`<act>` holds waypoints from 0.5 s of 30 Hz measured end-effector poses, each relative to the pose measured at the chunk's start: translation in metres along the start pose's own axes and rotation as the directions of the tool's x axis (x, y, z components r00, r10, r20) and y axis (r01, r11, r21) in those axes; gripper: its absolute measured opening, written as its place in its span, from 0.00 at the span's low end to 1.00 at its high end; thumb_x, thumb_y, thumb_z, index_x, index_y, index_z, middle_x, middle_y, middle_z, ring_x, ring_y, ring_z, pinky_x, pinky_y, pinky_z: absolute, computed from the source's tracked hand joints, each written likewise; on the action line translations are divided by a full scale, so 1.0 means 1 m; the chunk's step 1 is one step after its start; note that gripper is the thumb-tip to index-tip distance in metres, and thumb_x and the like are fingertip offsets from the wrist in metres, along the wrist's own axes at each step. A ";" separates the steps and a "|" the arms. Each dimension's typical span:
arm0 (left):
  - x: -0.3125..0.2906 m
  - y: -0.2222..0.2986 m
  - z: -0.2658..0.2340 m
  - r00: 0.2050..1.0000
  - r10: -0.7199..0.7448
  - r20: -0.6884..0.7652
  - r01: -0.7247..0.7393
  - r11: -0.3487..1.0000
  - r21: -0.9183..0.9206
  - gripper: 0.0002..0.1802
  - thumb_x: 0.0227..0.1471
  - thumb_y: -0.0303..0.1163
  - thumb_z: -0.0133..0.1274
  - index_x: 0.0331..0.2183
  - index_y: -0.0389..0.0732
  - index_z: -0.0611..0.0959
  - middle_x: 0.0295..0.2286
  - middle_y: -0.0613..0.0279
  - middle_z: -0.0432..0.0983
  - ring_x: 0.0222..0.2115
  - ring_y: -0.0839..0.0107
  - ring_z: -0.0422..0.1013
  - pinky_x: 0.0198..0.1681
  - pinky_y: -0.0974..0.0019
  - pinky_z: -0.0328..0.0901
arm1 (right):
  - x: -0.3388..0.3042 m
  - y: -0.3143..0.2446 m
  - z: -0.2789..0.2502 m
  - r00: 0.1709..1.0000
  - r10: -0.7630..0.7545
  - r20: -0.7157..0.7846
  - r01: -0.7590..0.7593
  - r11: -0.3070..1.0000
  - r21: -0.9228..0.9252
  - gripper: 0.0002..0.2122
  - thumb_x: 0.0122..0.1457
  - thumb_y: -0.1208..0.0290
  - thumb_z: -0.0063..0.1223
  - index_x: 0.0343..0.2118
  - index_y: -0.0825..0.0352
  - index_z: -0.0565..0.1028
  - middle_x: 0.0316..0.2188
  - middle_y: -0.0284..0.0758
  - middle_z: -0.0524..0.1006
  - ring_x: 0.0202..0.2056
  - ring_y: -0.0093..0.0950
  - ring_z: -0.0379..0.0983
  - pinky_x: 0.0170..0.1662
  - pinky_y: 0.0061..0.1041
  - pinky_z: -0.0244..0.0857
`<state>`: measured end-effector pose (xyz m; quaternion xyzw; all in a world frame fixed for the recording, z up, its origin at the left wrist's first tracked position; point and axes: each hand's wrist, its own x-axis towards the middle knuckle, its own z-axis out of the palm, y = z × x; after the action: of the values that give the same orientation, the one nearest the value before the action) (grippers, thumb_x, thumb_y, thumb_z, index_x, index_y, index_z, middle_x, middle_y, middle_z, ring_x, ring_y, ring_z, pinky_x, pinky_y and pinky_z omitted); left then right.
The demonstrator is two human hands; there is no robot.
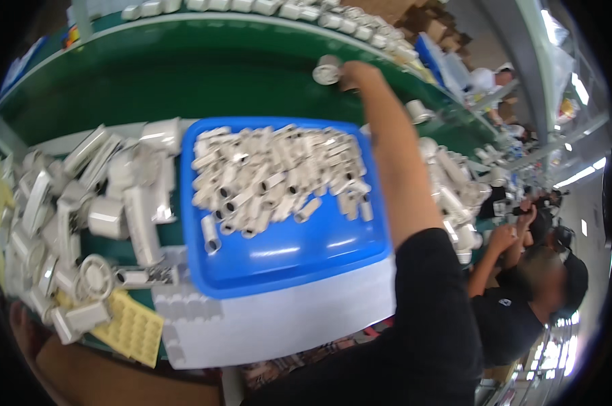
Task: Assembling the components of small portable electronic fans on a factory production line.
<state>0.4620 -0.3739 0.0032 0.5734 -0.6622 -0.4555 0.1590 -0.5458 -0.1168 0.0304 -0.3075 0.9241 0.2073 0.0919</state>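
My right arm stretches away over the right side of a blue tray. At its end my right hand is closed at the side of a white cup-shaped plastic part, above the far green surface. Its fingertips are partly hidden behind the part and the hand. Many short white tubes with dark open ends lie in the tray. My left hand is dim at the lower left rim, beside a pile of white plastic housings; its fingers are too dark to read.
White paper lies under the tray's near edge, with a yellow dimpled sheet to its left. More white parts are heaped right of my arm. A row of white parts lines the far ledge. A co-worker sits at the right.
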 end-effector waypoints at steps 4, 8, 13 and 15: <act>0.018 0.009 0.026 0.970 0.154 -0.188 -0.101 0.959 0.265 0.12 0.58 0.32 0.53 0.44 0.41 0.77 0.21 0.75 0.68 0.17 0.87 0.59 0.16 0.81 0.52 | -0.034 0.027 -0.020 0.971 -0.199 -0.131 0.192 0.979 -0.068 0.20 0.46 0.59 0.67 0.39 0.66 0.80 0.40 0.44 0.79 0.45 0.39 0.76 0.48 0.35 0.69; 0.004 0.033 0.031 0.900 0.316 -0.301 -0.200 0.911 0.360 0.10 0.58 0.33 0.54 0.40 0.38 0.79 0.21 0.73 0.68 0.19 0.86 0.61 0.20 0.80 0.55 | -0.082 0.004 -0.048 0.878 -0.385 -0.285 0.391 0.920 -0.039 0.22 0.48 0.51 0.63 0.35 0.69 0.79 0.36 0.47 0.80 0.41 0.41 0.76 0.44 0.37 0.69; -0.026 0.089 0.050 0.476 0.653 -0.589 -0.360 0.756 0.547 0.12 0.57 0.31 0.54 0.40 0.32 0.80 0.30 0.61 0.78 0.32 0.76 0.72 0.40 0.72 0.67 | -0.195 -0.039 -0.081 0.645 -0.611 -0.459 0.749 0.624 0.222 0.21 0.56 0.51 0.55 0.26 0.69 0.74 0.21 0.36 0.73 0.25 0.28 0.68 0.31 0.29 0.61; -0.063 0.159 0.111 0.481 0.629 -0.610 -0.493 0.770 0.405 0.12 0.57 0.30 0.54 0.41 0.34 0.81 0.34 0.59 0.80 0.34 0.75 0.74 0.42 0.72 0.67 | -0.254 -0.060 -0.087 0.651 -0.679 -0.339 0.730 0.438 0.525 0.18 0.63 0.55 0.49 0.24 0.67 0.73 0.19 0.24 0.67 0.25 0.15 0.60 0.29 0.21 0.57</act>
<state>0.3008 -0.2820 0.0886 0.4652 -0.7326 -0.0565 0.4936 -0.3114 -0.0636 0.1644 -0.6226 0.7265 -0.1787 0.2294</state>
